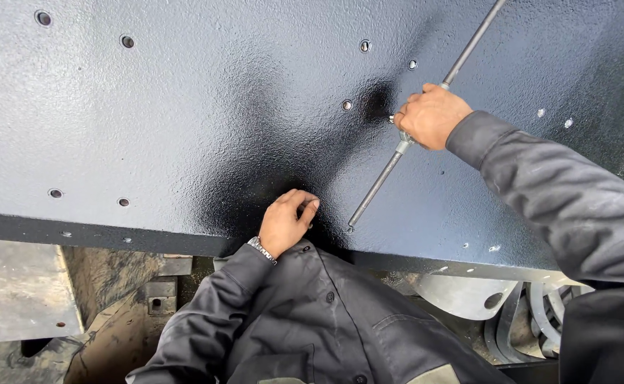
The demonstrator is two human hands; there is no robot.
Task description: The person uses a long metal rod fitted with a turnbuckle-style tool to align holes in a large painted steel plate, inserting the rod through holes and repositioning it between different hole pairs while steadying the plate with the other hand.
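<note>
We are closing our right hand (431, 116) around the joint of a long grey metal rod (376, 188), which is running slantwise across the black textured panel (148, 107). Its near tip is touching the panel close to the near edge. Our left hand is not showing. Just left of that tip, a co-worker's hand (287, 220) is resting curled against the panel, holding nothing that we can see. We are judging the work as midway: the rod is in place, while the holes (127, 42) scattered over the panel are standing open. The co-worker's head is lying hidden under the panel, the rod's far end is running out of the frame, and we cannot tell what its tip is entering.
</note>
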